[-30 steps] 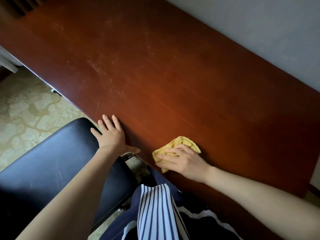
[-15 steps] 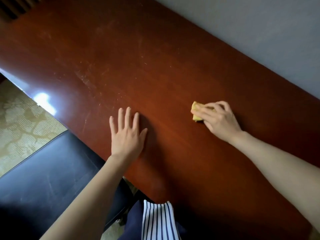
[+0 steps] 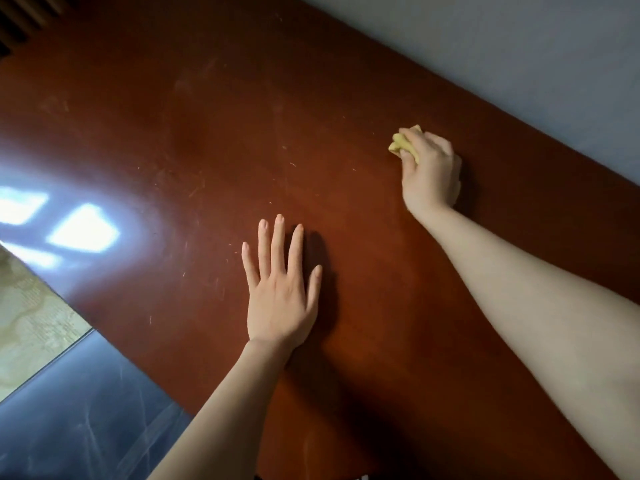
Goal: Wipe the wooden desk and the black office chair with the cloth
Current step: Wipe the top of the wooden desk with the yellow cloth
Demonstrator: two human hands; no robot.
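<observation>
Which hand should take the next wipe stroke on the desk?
Right. The right hand already grips the yellow cloth on the desk; the left hand lies flat, holding nothing.

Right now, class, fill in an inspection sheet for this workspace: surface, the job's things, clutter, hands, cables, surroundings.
Surface: wooden desk, reddish brown, fine scratches, bright window glare at its left edge.
Job's things: yellow cloth bunched on the desk near the wall; black office chair at lower left, streaked.
Clutter: nothing seen.
Hands: left hand flat on the desk, fingers straight; right hand grips the cloth against the desk.
Cables: nothing seen.
Surroundings: grey wall behind the desk; patterned carpet at left; dark slats at top left.
</observation>
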